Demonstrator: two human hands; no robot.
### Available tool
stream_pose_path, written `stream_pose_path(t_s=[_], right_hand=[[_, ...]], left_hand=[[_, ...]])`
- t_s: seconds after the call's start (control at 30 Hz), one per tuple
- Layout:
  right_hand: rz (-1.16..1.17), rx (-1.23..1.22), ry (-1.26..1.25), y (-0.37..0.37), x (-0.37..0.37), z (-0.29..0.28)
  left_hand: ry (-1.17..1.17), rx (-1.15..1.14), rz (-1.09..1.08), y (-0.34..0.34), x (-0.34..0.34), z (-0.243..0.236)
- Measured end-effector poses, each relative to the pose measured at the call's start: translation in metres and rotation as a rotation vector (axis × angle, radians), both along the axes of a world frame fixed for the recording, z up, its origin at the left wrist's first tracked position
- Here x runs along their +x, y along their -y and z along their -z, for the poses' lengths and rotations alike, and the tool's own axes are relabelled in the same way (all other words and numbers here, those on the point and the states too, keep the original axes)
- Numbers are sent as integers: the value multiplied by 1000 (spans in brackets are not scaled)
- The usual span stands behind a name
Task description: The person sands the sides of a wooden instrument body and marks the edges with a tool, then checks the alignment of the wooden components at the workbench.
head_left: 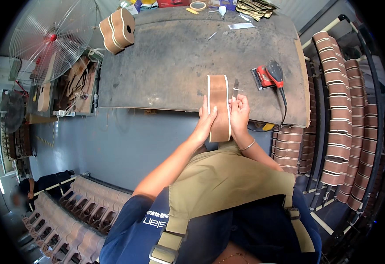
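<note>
Instrument body [218, 94] is sitting left of the sander [269, 75]; left hand [207, 118] is clamping it, right hand [239, 111] is pinching a thin dark tool [236, 84]. Likely light, stiff, dent-prone; pale edges best for holding.

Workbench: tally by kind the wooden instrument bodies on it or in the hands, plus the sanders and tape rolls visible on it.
Instrument bodies: 2 (held body, far-left body)
Sanders: 1 (red and black sander)
Tape rolls: 1 (pale tape roll)
Total: 4
</note>
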State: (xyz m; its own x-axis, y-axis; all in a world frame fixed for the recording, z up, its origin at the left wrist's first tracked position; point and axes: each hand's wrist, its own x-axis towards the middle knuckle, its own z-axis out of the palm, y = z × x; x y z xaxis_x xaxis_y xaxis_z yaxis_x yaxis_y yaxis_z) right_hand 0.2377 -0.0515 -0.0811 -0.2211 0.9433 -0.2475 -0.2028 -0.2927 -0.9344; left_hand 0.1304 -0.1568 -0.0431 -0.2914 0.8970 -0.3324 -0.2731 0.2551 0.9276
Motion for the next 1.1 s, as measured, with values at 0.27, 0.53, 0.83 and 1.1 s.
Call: stream_pose_path(t_s=[0.27,0.53,0.83,1.1], right_hand=[[53,86,221,23,2,40],[-32,-33,82,-9,28,52],[-450,435,646,-105,0,-19],[-887,369,707,-132,-47,-21]], left_hand=[[-106,42,108,17,-4,29],[-55,-43,191,33,-17,47],[-509,-1,50,-51,-89,48],[-629,16,330,-108,-148,27]])
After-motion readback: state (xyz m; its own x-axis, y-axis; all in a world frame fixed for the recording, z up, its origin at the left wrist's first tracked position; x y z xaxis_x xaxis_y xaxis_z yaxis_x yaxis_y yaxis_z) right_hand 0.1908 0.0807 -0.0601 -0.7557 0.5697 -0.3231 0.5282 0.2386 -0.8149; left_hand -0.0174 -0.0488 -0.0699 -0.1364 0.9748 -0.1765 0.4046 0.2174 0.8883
